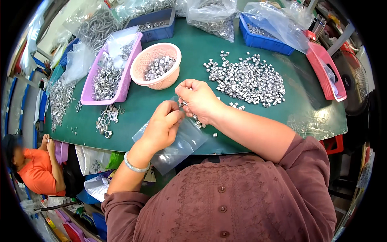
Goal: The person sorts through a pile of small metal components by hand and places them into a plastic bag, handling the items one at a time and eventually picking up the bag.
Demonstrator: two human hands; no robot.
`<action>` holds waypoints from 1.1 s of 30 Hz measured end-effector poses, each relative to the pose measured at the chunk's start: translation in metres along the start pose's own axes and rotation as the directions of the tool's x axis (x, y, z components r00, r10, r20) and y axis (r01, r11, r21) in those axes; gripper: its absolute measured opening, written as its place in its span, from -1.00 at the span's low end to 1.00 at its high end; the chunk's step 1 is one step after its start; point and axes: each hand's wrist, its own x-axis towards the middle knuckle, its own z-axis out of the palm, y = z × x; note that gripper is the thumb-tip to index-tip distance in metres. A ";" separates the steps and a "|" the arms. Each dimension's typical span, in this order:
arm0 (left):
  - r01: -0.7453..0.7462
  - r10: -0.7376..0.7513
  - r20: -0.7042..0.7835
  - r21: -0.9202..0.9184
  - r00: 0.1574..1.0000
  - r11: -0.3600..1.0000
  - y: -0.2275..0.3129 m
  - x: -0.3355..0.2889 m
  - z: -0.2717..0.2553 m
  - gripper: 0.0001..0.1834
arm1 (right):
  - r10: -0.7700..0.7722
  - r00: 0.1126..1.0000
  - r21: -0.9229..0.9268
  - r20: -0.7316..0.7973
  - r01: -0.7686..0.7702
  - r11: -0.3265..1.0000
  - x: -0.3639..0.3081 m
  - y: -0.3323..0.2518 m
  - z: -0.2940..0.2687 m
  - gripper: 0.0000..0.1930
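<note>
My left hand [163, 125] and my right hand [197, 99] meet at the near middle of the table, fingers bent and close together. Small silvery metal parts [184, 103] show between them, and the right hand is closed round some of these. My left hand's fingers are pinched, but what they grip is hidden. Under and beside the left hand lies a clear plastic bag [183, 139], partly over the table's front edge. More small metal parts [199, 124] lie below the right palm. Beyond my right hand spreads a wide pile of small metal parts [250, 78].
A pink round basket [173, 82] of metal pieces and a purple basket [86, 97] of rings stand on the green table [161, 97]. Blue trays [157, 32] and filled bags line the back. At the right is a pink basket [322, 76]. Another person [42, 171] sits at the left.
</note>
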 end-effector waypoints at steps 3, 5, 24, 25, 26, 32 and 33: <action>-0.051 0.051 -0.065 0.000 0.997 0.999 -0.004 -0.001 -0.004 -0.77 | -0.033 0.998 -0.138 -0.045 0.026 0.990 0.001 -0.002 0.008 -0.87; -0.062 0.059 -0.108 -0.022 0.992 0.998 -0.007 -0.001 -0.001 -0.79 | -0.069 0.996 -0.209 -0.050 0.057 0.976 0.005 -0.001 0.009 -0.86; -0.106 0.060 -0.372 -0.104 0.926 0.989 -0.020 0.003 0.010 -0.81 | -0.075 0.995 -0.398 -0.066 0.042 0.916 0.012 -0.004 0.023 -0.76; -0.116 0.064 -0.373 -0.119 0.926 0.986 -0.020 0.003 0.011 -0.82 | -0.076 0.995 -0.401 -0.068 0.042 0.915 0.011 -0.004 0.022 -0.76; -0.126 0.068 -0.374 -0.133 0.925 0.983 -0.021 0.003 0.011 -0.82 | -0.050 0.998 -0.341 -0.039 0.034 0.939 0.010 -0.003 0.021 -0.71; -0.115 0.037 -0.440 -0.154 0.897 0.981 -0.021 -0.002 0.012 -0.82 | 0.087 0.994 -0.319 0.069 -0.061 0.946 -0.005 -0.026 0.031 -0.51; -0.115 0.037 -0.439 -0.153 0.898 0.981 -0.022 -0.002 0.012 -0.82 | 0.137 0.987 -0.361 0.080 -0.099 0.927 -0.007 -0.032 0.034 -0.46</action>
